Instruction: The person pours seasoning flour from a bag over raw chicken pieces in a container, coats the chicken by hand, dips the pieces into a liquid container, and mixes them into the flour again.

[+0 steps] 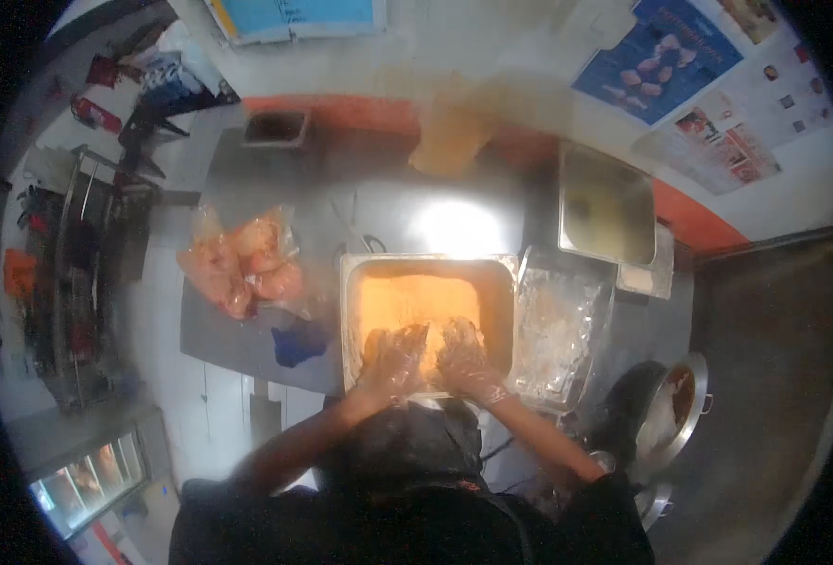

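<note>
A deep metal pan point(513, 325) stands at the table's front edge, with orange-tinted powder, like breading flour point(416, 297), in it. My left hand point(393, 363), in a clear plastic glove, reaches into the pan's near left part. Beside it, my right hand point(465, 363), gloved the same way, is in the near right part. Both hands face each other with fingers stretched forward, touching the powder and crusted with it. A little powder shows between them. Fingertips are blurred and partly covered; I make out no separate piece in either hand.
Left of the pan lie a clear bag of raw meat point(247, 264), a blue cloth point(300, 345) and scissors point(364, 235). On the right are a clear-lined tray point(562, 330) and a metal pan point(609, 207). A round pot point(685, 414) stands lower right.
</note>
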The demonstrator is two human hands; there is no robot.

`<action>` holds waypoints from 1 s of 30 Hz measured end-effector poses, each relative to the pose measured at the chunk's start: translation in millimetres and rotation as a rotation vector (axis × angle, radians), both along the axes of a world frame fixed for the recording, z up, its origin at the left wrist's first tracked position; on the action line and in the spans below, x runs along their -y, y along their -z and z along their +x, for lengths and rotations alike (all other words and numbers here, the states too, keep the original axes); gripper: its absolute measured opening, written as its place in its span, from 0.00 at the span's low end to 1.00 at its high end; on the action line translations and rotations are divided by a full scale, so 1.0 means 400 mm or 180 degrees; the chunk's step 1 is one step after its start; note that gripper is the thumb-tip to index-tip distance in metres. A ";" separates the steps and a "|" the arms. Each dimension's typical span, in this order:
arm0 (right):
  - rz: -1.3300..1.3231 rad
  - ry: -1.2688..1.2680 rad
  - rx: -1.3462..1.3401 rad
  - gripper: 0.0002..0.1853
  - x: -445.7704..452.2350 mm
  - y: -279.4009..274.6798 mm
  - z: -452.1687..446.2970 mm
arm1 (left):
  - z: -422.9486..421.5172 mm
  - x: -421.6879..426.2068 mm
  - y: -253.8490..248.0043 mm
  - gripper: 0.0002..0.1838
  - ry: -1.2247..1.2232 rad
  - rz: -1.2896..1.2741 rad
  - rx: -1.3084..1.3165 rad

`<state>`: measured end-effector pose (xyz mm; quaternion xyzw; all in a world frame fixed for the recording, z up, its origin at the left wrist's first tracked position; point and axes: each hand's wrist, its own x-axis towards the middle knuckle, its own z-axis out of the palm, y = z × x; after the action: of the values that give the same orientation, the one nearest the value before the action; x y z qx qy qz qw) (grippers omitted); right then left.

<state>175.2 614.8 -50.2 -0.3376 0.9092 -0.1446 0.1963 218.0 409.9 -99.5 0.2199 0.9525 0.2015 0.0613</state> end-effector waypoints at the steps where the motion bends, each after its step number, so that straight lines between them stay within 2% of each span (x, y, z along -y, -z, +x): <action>1: 0.0323 -0.0112 0.0251 0.20 0.008 -0.008 0.014 | -0.013 -0.002 -0.062 0.47 0.0063 0.0141 0.0763; 2: 0.0319 -0.0142 0.0350 0.20 0.012 0.021 0.041 | -0.001 -0.017 -0.084 0.47 0.0035 0.0142 0.0864; 4: 0.0397 -0.0217 0.0357 0.20 0.014 0.076 0.078 | 0.008 -0.039 -0.097 0.42 0.0054 -0.0578 0.1062; 5: 0.0389 -0.0253 0.0305 0.21 0.004 0.111 0.090 | -0.015 -0.035 -0.084 0.42 0.0028 -0.0593 0.1057; 7: 0.0374 -0.0378 0.0325 0.21 -0.006 0.211 0.125 | -0.007 -0.026 -0.071 0.40 0.0459 -0.0788 0.0622; 8: 0.0427 -0.0472 0.0393 0.21 -0.013 0.294 0.161 | -0.004 -0.019 -0.065 0.40 0.0444 -0.0776 0.0668; 9: 0.0489 -0.0505 0.0465 0.22 -0.014 0.356 0.206 | 0.000 -0.016 -0.061 0.40 0.0274 -0.0088 0.0868; 10: 0.0581 -0.0613 0.0363 0.22 0.009 0.245 0.141 | -0.022 -0.009 -0.044 0.39 0.0095 0.0575 0.0946; 11: 0.0672 -0.0722 0.0258 0.23 0.038 0.116 0.069 | -0.027 -0.051 0.016 0.39 0.0184 -0.0892 0.0557; 12: 0.0760 -0.0830 0.0152 0.24 0.069 -0.017 -0.007 | -0.036 -0.043 0.023 0.39 0.0168 -0.0891 0.0508; 13: 0.1180 -0.0785 0.0873 0.24 0.093 -0.093 -0.048 | -0.022 -0.033 0.023 0.40 0.0187 -0.0699 0.0405; 14: 0.1586 -0.0741 0.1560 0.24 0.103 -0.124 -0.070 | -0.027 -0.020 0.003 0.41 0.0185 -0.0518 0.0272; 15: 0.1538 -0.0720 0.1116 0.24 0.054 -0.036 -0.051 | -0.034 -0.005 -0.023 0.47 0.0108 -0.0306 0.0499; 16: 0.1501 -0.0673 0.0676 0.23 0.008 0.044 -0.033 | -0.025 -0.008 -0.026 0.47 0.0098 -0.0319 0.0467; 18: 0.0369 0.0141 0.0954 0.24 -0.050 0.086 -0.036 | 0.049 -0.020 -0.028 0.54 -0.2059 0.0286 0.1211; 20: -0.0719 0.0992 0.1203 0.24 -0.104 0.100 -0.047 | 0.015 -0.032 -0.112 0.53 -0.2005 -0.0292 0.2222; 21: -0.0984 0.1213 0.1239 0.24 -0.111 0.101 -0.057 | 0.000 -0.023 -0.175 0.53 -0.2467 0.0864 0.2706; 22: -0.1262 0.1421 0.1267 0.24 -0.117 0.100 -0.066 | 0.033 -0.029 -0.055 0.51 -0.2747 0.2183 0.2710; 23: -0.0835 0.1682 0.1612 0.26 -0.099 0.102 -0.085 | 0.067 -0.035 0.062 0.50 -0.2928 0.3528 0.2717; 24: -0.0989 0.1756 0.1676 0.26 -0.102 0.152 -0.068 | 0.049 -0.035 0.031 0.50 -0.2928 0.3524 0.2686; 26: -0.1301 0.1898 0.1803 0.28 -0.111 0.257 -0.035 | -0.005 -0.051 -0.094 0.37 -0.3760 0.2549 0.2615; 27: -0.1460 0.1758 0.1003 0.29 -0.084 0.223 -0.041 | -0.030 -0.051 -0.126 0.37 -0.3731 0.2564 0.2598; 30: -0.1462 0.1644 0.1383 0.34 -0.048 0.044 -0.109 | -0.069 -0.043 -0.210 0.33 -0.2900 0.1737 0.2822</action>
<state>131.4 634.0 -67.6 -0.0948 0.8455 -0.4564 0.2605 190.5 427.3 -15.5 -0.2976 0.7502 0.5105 0.2965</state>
